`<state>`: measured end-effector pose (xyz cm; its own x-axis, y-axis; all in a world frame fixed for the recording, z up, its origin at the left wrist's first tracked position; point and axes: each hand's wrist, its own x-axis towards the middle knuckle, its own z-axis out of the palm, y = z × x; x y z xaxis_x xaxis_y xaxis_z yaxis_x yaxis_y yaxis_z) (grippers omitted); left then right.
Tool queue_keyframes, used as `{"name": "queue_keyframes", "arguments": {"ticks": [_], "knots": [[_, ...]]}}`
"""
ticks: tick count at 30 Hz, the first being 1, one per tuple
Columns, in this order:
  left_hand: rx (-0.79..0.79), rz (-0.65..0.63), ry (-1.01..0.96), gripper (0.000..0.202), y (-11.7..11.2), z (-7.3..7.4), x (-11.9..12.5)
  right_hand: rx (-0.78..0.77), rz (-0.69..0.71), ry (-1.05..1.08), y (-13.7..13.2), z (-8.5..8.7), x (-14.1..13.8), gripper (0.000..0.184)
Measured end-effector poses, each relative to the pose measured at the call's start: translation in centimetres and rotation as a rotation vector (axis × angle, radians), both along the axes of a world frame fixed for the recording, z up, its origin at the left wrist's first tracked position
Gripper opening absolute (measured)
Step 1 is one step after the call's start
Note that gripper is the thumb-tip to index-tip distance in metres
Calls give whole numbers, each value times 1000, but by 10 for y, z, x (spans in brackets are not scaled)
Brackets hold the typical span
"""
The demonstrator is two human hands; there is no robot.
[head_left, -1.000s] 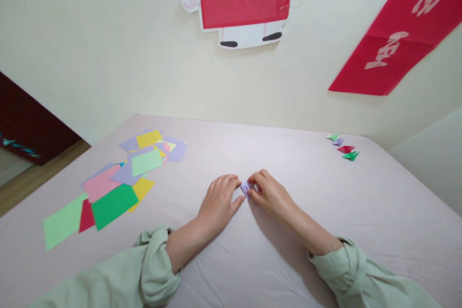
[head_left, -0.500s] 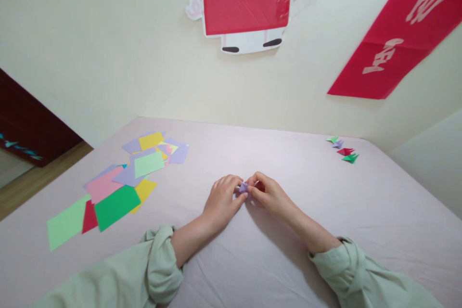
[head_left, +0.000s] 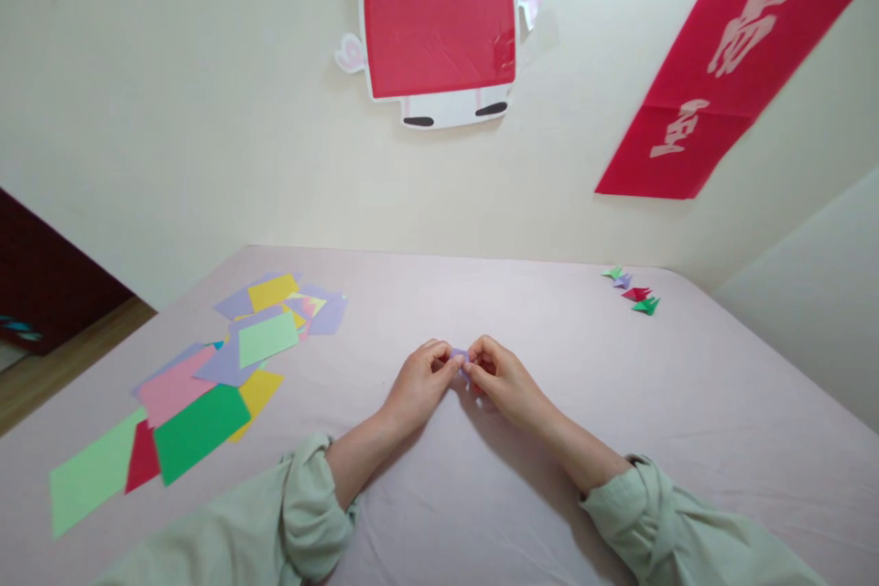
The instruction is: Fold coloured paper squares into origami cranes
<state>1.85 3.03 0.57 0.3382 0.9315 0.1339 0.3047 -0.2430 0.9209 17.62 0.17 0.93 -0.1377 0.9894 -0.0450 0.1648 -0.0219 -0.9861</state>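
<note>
Between my two hands, just above the middle of the table, is a small piece of folded purple paper. My left hand pinches its left side between thumb and fingers. On the other side, my right hand grips it with thumb and forefinger. Most of the paper is hidden by my fingertips, so its exact shape does not show. Four-cornered coloured sheets, such as a dark green paper sheet and a pink paper sheet, lie to the left of my left hand.
A light pink cloth covers the table. At the back right stand several small folded paper figures, among them a red one and a green one. Behind the table rises a wall with a pig poster and a red banner.
The view has tilted up and turned slightly right. My left thumb and fingers have closed in on the purple paper, and less of it shows. Both hands are closer together.
</note>
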Motion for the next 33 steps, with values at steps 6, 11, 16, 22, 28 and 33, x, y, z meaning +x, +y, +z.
{"name": "queue_keyframes", "arguments": {"ticks": [6,11,16,22,28,33], "knots": [[-108,-16,-137,17,-1,1,-1,50,-29,11,3,-2,1,21],[-121,3,-187,13,2,1,-3,44,-12,15,1,-2,1,23],[-149,-16,-197,12,4,1,-5,65,-9,-5,1,-1,1,23],[-155,-67,-195,10,1,3,-6,92,10,-17,1,0,0,24],[-175,-85,-248,10,-1,0,-6,45,4,55,1,2,-1,19],[-139,-104,-267,4,-3,-5,-5,19,12,81,-1,4,-4,17]]}}
